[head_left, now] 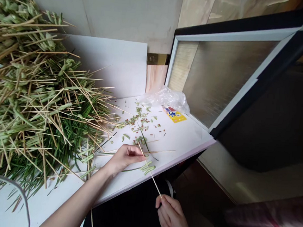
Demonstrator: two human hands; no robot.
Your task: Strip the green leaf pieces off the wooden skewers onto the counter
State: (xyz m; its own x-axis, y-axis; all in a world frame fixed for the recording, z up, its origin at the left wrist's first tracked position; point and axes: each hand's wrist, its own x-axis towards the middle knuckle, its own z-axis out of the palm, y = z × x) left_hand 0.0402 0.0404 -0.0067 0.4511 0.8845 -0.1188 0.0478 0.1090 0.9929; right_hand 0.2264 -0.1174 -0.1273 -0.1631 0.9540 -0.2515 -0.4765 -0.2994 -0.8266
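A thin wooden skewer [156, 184] slants between my two hands, just over the table's front edge. Several green bean pieces [148, 168] are threaded crosswise on its middle part. My left hand [126, 158] pinches the skewer's upper part between thumb and fingers, just above those pieces; whether a further bean piece is hidden in the pinch, I cannot tell. Lower down, the fingers of my right hand [170, 214] are wrapped round the skewer's other end. Cut bean bits and brownish scraps [137, 119] lie scattered on the white table [183, 137] beyond my left hand.
At left rises a large heap of skewered green beans [44, 93], with dark green chive-like stalks [67, 134] underneath. A crumpled clear plastic bag [166, 97] with a yellow label [176, 115] lies near a framed glass panel [224, 74]. A grey cable [15, 184] curves at lower left.
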